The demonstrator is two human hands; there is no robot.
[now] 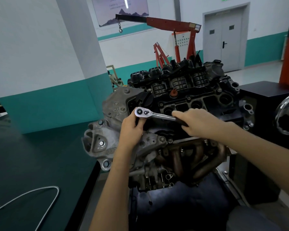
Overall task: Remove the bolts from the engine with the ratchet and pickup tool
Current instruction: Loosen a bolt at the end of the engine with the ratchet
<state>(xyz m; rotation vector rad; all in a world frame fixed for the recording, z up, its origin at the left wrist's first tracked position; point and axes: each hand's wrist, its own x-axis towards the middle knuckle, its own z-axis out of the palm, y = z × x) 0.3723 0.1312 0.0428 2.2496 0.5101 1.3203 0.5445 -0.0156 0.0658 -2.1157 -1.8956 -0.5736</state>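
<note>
We have the ratchet across the near upper edge of the engine, at its left end, where the black top cover meets the grey timing-side casting. Our left hand is curled around the chrome head from below, steadying it. Our right hand is wrapped around the dark handle, ready to swing. The socket and the bolt under the head are hidden by the left hand, so we cannot tell how well they are seated.

That is the main risk. If the socket sits crooked or only partly on the bolt, a hard pull could round the bolt's corners. It could also jump off and send our right knuckles into the ribbed cover or the open ports just beyond.

If the left hand relaxes, the head may tip as the handle swings.

A freed bolt could fall into the gaps above the exhaust manifold or into one of the open wells.

What looks like the flexible pickup tool lies on the dark table at lower left, well apart from the engine. Both hands are occupied, so a dropped bolt would mean stopping to fetch it.
</note>
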